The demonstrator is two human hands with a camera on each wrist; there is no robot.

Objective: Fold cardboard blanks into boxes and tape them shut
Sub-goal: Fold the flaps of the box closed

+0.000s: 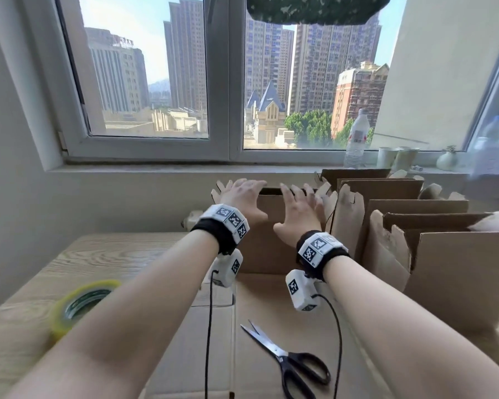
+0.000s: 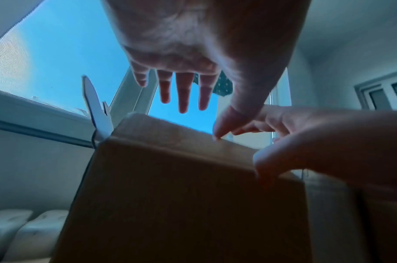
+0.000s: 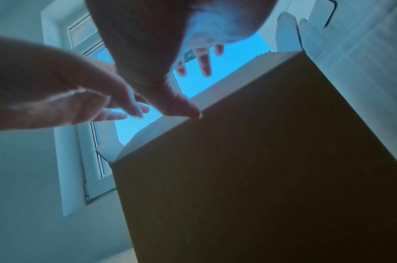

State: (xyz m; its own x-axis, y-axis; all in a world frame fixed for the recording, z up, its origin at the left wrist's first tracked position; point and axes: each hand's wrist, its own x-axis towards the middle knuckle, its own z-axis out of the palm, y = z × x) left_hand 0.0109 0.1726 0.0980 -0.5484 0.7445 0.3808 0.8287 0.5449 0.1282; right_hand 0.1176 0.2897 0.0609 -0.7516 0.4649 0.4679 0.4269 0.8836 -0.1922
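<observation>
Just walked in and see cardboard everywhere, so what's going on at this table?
A person is building boxes. Both hands, left hand and right hand, reach with spread fingers over the top edge of an upright brown cardboard box, gripping nothing yet. More open brown boxes stand to its right. The yellow tape roll and black-handled scissors lie untouched on the wooden table.

Daylit window (image 1: 213, 82) above a wooden table (image 1: 98, 254), pale walls (image 1: 12, 168).

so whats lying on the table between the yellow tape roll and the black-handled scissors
In the head view, the person's left forearm crosses above that stretch between yellow tape roll and black-handled scissors; under it lies flat brown cardboard and a black cable.
</observation>
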